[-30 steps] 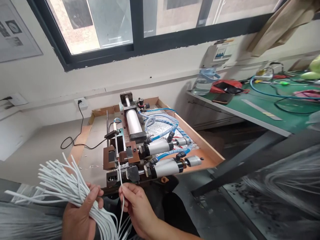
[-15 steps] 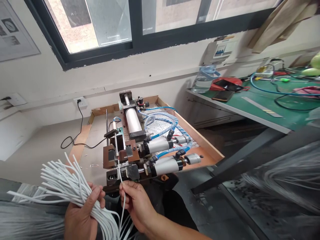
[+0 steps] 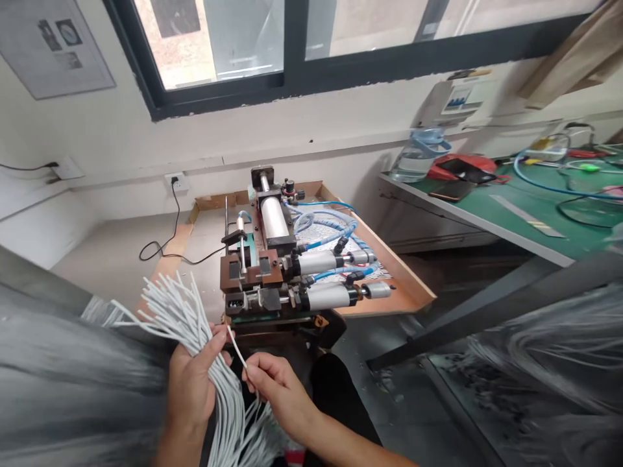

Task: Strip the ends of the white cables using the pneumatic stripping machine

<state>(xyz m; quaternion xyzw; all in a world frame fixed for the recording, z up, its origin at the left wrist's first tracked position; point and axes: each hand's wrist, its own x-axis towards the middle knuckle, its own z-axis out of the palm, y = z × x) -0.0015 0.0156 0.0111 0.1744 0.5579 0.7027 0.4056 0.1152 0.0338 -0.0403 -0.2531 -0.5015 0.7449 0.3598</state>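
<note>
- The right hand (image 3: 277, 392) pinched a single white cable (image 3: 237, 347) between thumb and fingers, its short free end slanting up and left.
- That cable's tip lay close by the left thumb; whether the two touched could not be told.
- The left hand (image 3: 192, 383) was closed around a thick bundle of white cables (image 3: 224, 383), their ends fanned out above the fist and their lengths hanging down between the arms.
- Just beyond both hands, and apart from them, stood a machine (image 3: 253, 275) with silver cylinders (image 3: 328, 296) and blue hoses (image 3: 333, 241).
- A shallow wooden tray (image 3: 389, 259) surrounded much of it.
- Farther right, a water bottle (image 3: 413, 162) and a red bag (image 3: 440, 170) rested on a green table (image 3: 516, 224).
</note>
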